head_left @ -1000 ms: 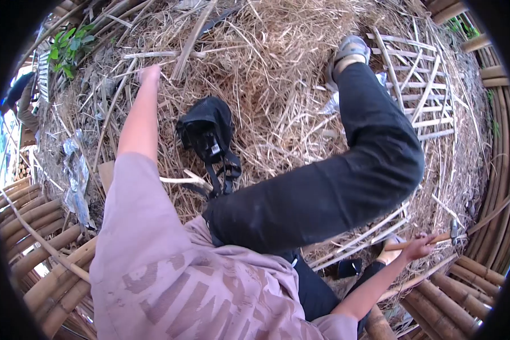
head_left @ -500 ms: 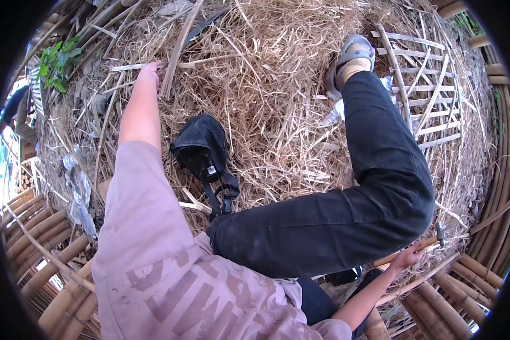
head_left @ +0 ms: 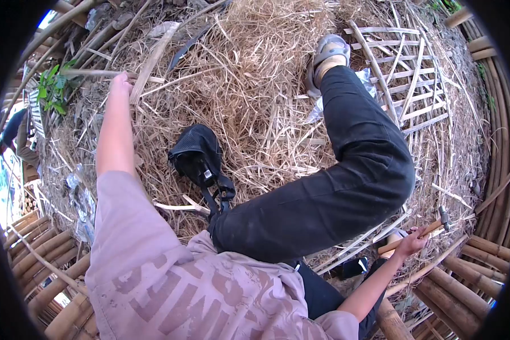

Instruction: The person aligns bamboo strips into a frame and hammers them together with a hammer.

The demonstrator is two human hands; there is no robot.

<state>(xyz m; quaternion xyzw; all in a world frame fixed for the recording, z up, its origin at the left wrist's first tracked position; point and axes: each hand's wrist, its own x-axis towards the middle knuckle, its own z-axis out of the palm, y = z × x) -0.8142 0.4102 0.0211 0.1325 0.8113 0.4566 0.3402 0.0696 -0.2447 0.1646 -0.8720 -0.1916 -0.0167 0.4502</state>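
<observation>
At the upper left, my left hand point(head_left: 120, 85) is stretched far out with its fingers closed around a thin bamboo strip point(head_left: 93, 72); the fingertips are partly hidden. A wider bamboo slat point(head_left: 153, 62) lies beside that hand, and a dark curved blade point(head_left: 188, 49) rests on the straw further right. At the lower right, my right hand point(head_left: 412, 243) grips a hammer point(head_left: 435, 225) by its wooden handle, the metal head pointing up and right. My bent leg in black trousers point(head_left: 317, 212) lies between the two hands.
A black mesh bag-like item point(head_left: 195, 153) with straps lies on the straw. By my sandalled foot is a woven bamboo lattice point(head_left: 399, 73). A dark phone-like object point(head_left: 354, 267) sits below my leg. Bamboo poles point(head_left: 490, 272) line the right side; a leafy plant point(head_left: 52, 90) grows at left.
The view has shifted slightly. The strip at my left hand now reaches further left, towards the plant. My right hand and the hammer have come further into view, with the hammer head higher.
</observation>
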